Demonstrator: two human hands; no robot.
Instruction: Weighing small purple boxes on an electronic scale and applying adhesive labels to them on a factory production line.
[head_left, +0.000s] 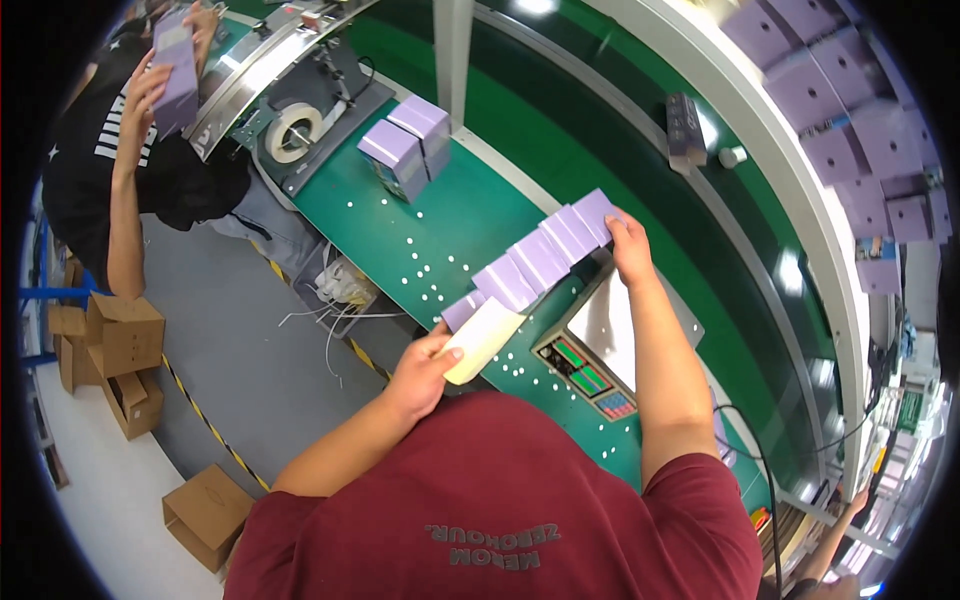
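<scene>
The person's two hands share one long load. The right hand (630,248) is closed around the far end of a row of purple boxes (540,262). The left hand (415,378) grips a pale yellow piece (485,340) at the near end, with its thumb on top. That piece may be the side of another box; it is hard to tell from here.

The row seems to be up over the green table (470,212), near the scale (605,325), which sits by the right forearm. I can't tell if any box touches the table. Little white dots (409,240) lie all about.

The step in hand looks like holding many boxes at once. The boxes lean and don't line up well, so the next move calls for a firm squeeze from both ends, slow and level, or the middle ones could slip out.

Farther up the table stand two purple stacks (392,148). At the upper left, a co-worker (100,190) holds a purple box (176,80) too.
</scene>
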